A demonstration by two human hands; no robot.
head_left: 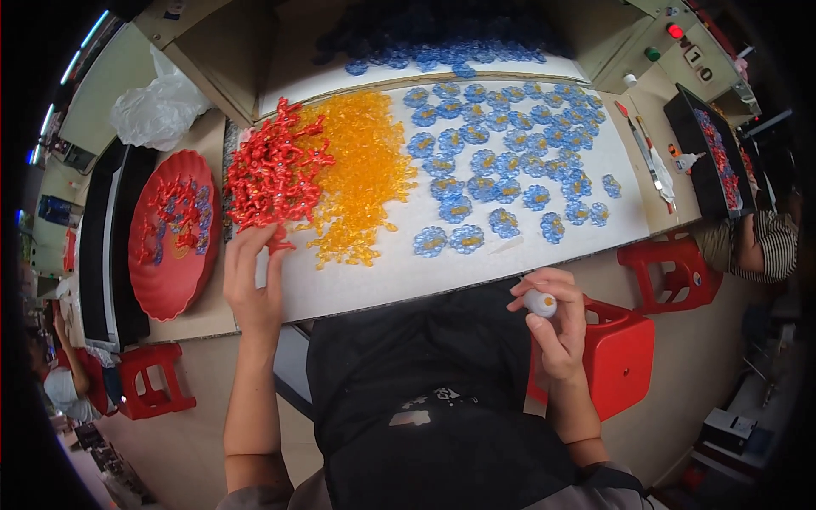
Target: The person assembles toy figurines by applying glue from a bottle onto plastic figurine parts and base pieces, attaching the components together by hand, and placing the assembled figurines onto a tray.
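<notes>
The left hand (pixel 252 285) pinches 1 red plastic piece (pixel 279 242) at the near edge of the red pile (pixel 272 174); the right hand (pixel 554 327) grips a small white glue bottle (pixel 541 303) near the body. On the long white board (pixel 408 263), many blue flower-shaped pieces (pixel 510 161) already carry orange centres. Judging by this, much is done, yet the orange pile (pixel 361 170) and red pile remain large.

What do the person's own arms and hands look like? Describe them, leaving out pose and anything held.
Both forearms come up from the lower edge bare, with no sleeves showing along them. The left hand and right hand wear no gloves, and no rings, watch or bands can be made out. Between the arms lies dark clothing, with a dark edge near the right elbow that may be a short sleeve.
</notes>
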